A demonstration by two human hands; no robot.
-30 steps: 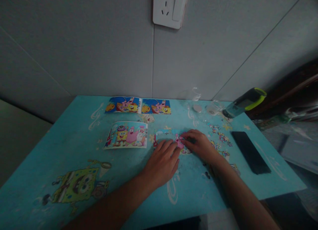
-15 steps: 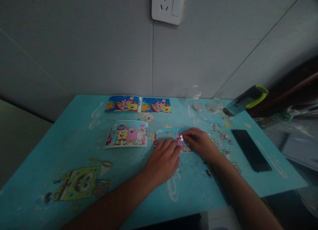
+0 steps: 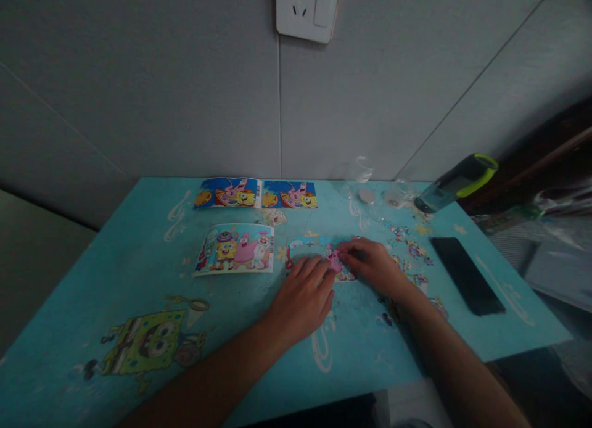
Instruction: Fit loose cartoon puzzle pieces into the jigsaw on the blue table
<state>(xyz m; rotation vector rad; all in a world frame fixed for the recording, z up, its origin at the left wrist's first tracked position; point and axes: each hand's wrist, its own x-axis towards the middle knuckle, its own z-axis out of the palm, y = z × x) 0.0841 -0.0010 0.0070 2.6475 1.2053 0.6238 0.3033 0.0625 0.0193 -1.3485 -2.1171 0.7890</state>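
Note:
A partly assembled cartoon jigsaw puzzle (image 3: 305, 248) lies on the turquoise table (image 3: 139, 255). My left hand (image 3: 303, 298) rests flat on the puzzle's near edge, fingers stretched out. My right hand (image 3: 370, 264) is curled over the puzzle's right part, with its fingertips pinched on a small puzzle piece (image 3: 340, 255) by the pink figure. Loose puzzle pieces (image 3: 411, 252) lie scattered to the right of that hand.
A finished cartoon picture card (image 3: 235, 249) lies left of the puzzle, and a folded printed sheet (image 3: 256, 194) near the wall. A black phone (image 3: 466, 275) lies at the right. A green-capped bottle (image 3: 456, 184) and clear plastic bags (image 3: 370, 187) sit at the back right.
My right hand's fingertips shifted slightly at the puzzle's pink figure. The left hand stayed in place. The view drifted a little.

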